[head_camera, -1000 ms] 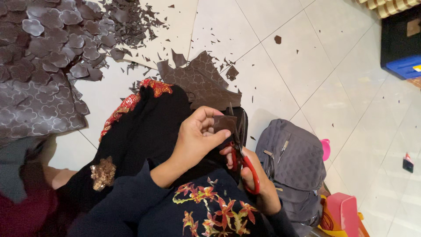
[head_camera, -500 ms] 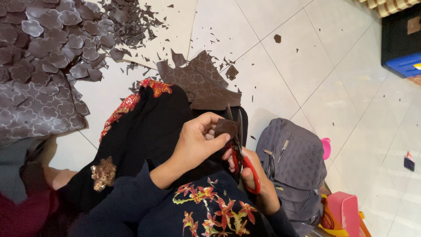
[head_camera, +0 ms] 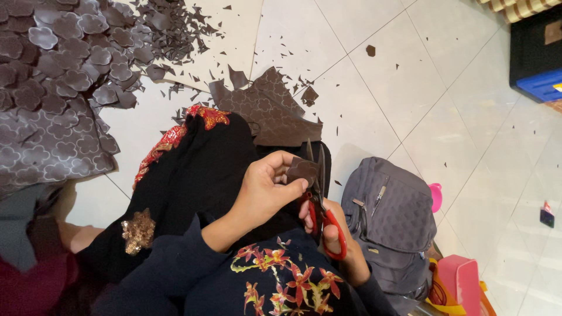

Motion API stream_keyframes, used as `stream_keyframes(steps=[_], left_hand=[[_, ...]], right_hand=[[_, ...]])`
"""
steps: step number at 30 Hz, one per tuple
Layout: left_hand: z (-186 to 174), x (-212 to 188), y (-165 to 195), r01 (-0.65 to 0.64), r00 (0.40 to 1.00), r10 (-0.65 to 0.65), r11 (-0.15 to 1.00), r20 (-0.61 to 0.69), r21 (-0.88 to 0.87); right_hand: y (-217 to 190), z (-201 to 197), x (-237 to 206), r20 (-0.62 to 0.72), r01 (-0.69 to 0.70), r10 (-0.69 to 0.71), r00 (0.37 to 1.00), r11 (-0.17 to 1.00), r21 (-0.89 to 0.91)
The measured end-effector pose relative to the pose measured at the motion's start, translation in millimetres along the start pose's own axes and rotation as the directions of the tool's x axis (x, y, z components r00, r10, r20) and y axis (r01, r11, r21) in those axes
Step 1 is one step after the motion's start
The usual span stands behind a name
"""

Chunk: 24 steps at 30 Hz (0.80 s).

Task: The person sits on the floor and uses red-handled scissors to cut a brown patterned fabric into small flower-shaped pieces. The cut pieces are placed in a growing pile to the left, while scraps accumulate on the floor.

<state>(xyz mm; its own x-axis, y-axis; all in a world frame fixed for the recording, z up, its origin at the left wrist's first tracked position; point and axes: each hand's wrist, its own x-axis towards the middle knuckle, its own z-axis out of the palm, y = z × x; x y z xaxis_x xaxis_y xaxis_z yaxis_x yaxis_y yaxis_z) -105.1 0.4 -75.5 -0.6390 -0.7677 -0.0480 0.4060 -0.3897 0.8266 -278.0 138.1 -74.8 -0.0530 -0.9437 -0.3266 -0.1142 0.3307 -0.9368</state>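
My left hand [head_camera: 266, 188] pinches a small brown cut piece [head_camera: 302, 171] over my lap. My right hand [head_camera: 328, 225], partly hidden beneath it, grips red-handled scissors [head_camera: 319, 205] whose blades point up alongside the piece, slightly parted. A larger brown patterned sheet [head_camera: 270, 111] lies on the white tiled floor just beyond my black-clad knees.
A heap of brown flower-shaped cutouts [head_camera: 64, 52] and a patterned sheet [head_camera: 41, 152] fill the upper left, with scraps [head_camera: 175, 29] scattered nearby. A grey backpack [head_camera: 395, 222] sits right of my lap, a pink bag [head_camera: 459, 284] beside it. A black and blue box [head_camera: 535, 52] stands far right.
The scissors' blades have risen and parted alongside the small brown piece, which my left hand has turned slightly. Both hands stay over my lap.
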Motion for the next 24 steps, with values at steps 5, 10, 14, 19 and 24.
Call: stream_keyframes(steps=[5,10,14,19,24], left_hand=[[-2,1,-1,-0.030,0.999,0.030,0.999,0.018,0.009],[-6,0,-1,-0.011,1.000,0.011,1.000,0.020,-0.007],[-6,0,-1,0.019,1.000,-0.019,0.998,-0.005,-0.055],[-6,1,0,0.019,0.999,-0.020,0.999,-0.040,-0.047],[-10,3,2,0.012,0.999,-0.010,0.998,-0.041,0.055]], right_hand=[[-3,-5,-1,0.012,0.003,-0.003,1.000,1.000,-0.028],[-3,-11,-3,0.014,-0.086,0.085,0.996,0.996,0.031],[-1,-15,-4,-0.008,-0.154,0.155,0.988,0.987,0.051],[-5,-15,-2,0.011,-0.135,0.135,0.991,0.991,0.005],[-21,-17,0,0.100,-0.068,0.081,0.992,0.989,-0.131]])
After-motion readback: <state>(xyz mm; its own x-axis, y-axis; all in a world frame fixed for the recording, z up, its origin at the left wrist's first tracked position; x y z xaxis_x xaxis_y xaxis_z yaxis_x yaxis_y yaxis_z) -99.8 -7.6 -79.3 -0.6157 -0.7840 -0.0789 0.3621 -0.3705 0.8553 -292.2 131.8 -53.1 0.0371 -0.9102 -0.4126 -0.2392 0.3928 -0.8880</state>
